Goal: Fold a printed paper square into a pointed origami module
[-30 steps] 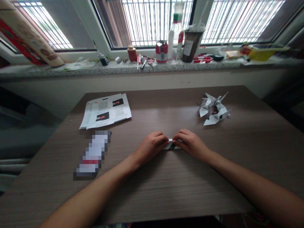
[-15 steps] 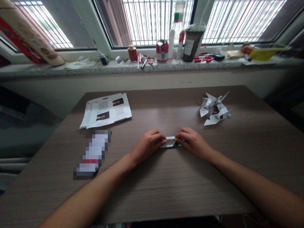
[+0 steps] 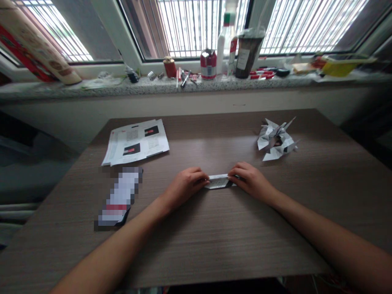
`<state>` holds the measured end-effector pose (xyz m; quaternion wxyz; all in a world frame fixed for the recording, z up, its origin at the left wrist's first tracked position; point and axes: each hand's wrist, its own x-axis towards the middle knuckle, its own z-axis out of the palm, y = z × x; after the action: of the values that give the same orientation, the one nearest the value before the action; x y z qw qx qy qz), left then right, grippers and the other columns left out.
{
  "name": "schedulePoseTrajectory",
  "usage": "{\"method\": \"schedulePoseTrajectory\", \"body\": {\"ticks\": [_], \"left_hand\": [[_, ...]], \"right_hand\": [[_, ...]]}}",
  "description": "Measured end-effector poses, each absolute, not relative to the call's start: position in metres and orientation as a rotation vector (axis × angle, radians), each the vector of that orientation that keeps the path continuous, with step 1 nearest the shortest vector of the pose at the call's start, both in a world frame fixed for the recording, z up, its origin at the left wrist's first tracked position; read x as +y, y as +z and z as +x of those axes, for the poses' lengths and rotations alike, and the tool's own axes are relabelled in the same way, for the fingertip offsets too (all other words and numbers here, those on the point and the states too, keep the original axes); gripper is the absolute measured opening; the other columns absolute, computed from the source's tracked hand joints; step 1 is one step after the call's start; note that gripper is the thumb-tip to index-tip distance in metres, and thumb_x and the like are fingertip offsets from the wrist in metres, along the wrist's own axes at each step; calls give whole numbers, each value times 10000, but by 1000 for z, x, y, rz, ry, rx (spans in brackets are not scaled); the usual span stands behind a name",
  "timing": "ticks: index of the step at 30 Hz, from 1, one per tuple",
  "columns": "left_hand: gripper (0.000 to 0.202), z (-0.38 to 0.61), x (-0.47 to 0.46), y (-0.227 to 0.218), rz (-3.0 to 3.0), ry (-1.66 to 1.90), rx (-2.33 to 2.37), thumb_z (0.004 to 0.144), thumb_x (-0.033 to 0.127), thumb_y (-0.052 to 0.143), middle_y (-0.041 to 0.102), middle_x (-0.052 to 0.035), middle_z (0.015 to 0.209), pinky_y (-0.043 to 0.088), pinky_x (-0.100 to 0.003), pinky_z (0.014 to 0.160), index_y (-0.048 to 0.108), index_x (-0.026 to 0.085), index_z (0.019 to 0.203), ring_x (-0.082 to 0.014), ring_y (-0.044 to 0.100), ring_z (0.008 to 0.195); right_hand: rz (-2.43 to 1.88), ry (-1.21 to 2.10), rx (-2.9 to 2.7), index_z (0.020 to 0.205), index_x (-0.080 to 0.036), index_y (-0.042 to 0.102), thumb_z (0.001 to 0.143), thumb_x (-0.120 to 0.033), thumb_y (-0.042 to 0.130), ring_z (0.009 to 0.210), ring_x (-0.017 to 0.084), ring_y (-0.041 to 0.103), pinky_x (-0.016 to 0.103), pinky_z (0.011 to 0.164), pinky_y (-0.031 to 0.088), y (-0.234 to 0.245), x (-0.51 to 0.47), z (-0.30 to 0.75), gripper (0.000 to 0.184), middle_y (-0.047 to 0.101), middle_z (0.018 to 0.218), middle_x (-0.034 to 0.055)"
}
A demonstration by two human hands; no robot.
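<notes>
A narrow strip of folded printed paper (image 3: 218, 181) lies across the middle of the brown table. My left hand (image 3: 190, 182) pinches its left end between thumb and fingers. At the other end, my right hand (image 3: 248, 179) is closed on the strip, its fingertips covering that end. Between the hands the strip's middle shows, light with print and a dark patch near the right. Beyond my right hand sits a spiky folded-paper piece (image 3: 283, 148), made of several pointed printed parts.
Printed sheets (image 3: 137, 141) lie stacked at the back left, with a blurred-out phone (image 3: 119, 198) nearer, beside my left forearm. Along the stone windowsill (image 3: 153, 88) stand a red can (image 3: 208, 65), a white bottle (image 3: 223, 49), a dark drink cup (image 3: 247, 55) and small tools.
My hands have moved slightly apart, the left one to the left and the right one a little to the right, so more of the paper strip shows between them.
</notes>
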<state>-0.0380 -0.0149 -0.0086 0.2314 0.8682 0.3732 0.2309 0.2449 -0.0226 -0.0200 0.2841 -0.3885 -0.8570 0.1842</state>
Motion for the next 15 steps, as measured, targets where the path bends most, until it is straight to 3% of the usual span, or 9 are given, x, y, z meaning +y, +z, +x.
{"method": "schedulePoseTrajectory", "body": {"ticks": [11, 15], "left_hand": [[120, -36, -16, -8, 2511, 621, 1016, 1004, 166, 599, 634, -43, 899, 474, -275, 736, 703, 162, 945, -171, 608, 820], [89, -30, -19, -11, 2508, 640, 981, 989, 223, 649, 640, -57, 994, 488, -293, 774, 682, 168, 1051, -184, 617, 880]], "right_hand": [[-1040, 463, -2279, 954, -202, 695, 1008, -239, 622, 896, 229, 605, 357, 795, 485, -21, -22, 247, 98, 665, 936, 72], [-1019, 457, -2286, 947, -202, 706, 1002, -248, 635, 894, 229, 608, 356, 787, 487, -23, -23, 242, 101, 670, 932, 73]]}}
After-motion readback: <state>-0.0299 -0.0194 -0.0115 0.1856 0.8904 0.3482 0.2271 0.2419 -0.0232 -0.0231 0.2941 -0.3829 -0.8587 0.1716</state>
